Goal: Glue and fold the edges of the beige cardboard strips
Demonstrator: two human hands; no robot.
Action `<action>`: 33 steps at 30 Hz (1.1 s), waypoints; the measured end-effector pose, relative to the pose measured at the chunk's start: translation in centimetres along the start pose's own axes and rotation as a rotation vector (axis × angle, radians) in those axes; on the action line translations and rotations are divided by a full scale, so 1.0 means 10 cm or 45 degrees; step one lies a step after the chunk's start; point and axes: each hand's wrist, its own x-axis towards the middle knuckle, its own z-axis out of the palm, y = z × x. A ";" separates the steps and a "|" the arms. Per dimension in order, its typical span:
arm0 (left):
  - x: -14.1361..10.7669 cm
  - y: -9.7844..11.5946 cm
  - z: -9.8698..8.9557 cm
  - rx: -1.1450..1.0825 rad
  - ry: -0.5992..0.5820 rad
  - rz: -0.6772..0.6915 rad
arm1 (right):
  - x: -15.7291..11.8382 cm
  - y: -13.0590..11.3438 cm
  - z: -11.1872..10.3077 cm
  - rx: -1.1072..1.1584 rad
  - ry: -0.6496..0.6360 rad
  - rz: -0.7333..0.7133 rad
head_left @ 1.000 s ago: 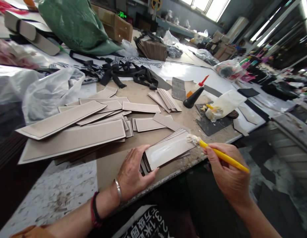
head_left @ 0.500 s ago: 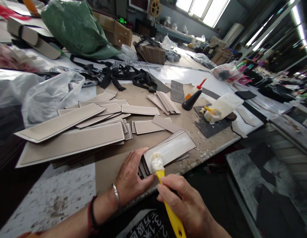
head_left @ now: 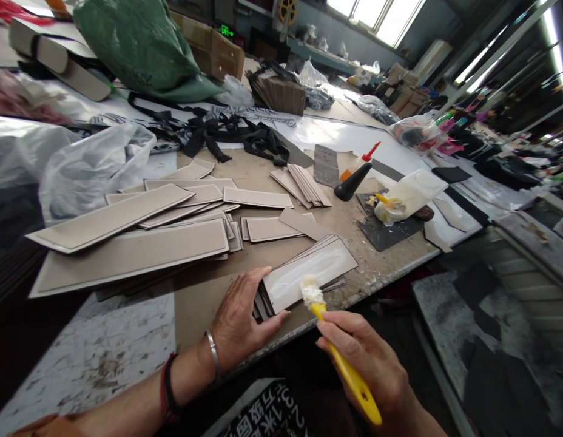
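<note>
My right hand [head_left: 367, 358] is closed around the yellow handle of a glue brush [head_left: 349, 370]. White paste covers the bristles, which are at the near edge of the top board [head_left: 315, 267] in a fanned stack. That board's face is coated with wet, streaky white glue. At the stack's left end, my left hand [head_left: 242, 315] holds it between thumb and fingers, the thumb along the near side. Part of the stack is hidden behind this hand. Beyond lie loose beige boards [head_left: 258, 199] with pale borders.
Larger boards [head_left: 136, 252] are piled at left beside a clear plastic bag [head_left: 94, 176]. Black straps [head_left: 236, 136] lie behind. To the right stand a black cone [head_left: 352, 182], a red-tipped bottle [head_left: 371, 152] and a glue-smeared white container [head_left: 409, 194]. The table edge [head_left: 386, 273] runs diagonally nearby.
The brush in my right hand has moved right along the top board, from its left end to its near edge. My left hand stays at the stack's left end.
</note>
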 end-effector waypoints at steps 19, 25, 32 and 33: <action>-0.01 0.02 -0.01 -0.073 -0.032 -0.095 | 0.47 0.01 0.13 0.281 0.377 0.344; -0.01 0.02 0.01 -0.033 0.001 -0.085 | 0.39 0.48 -0.19 -0.187 0.540 0.304; -0.02 0.01 0.02 0.010 0.013 -0.072 | 0.34 0.45 -0.38 -0.476 0.500 0.096; -0.03 0.00 0.02 0.011 0.012 -0.071 | 0.31 0.41 -0.34 -0.464 0.454 0.064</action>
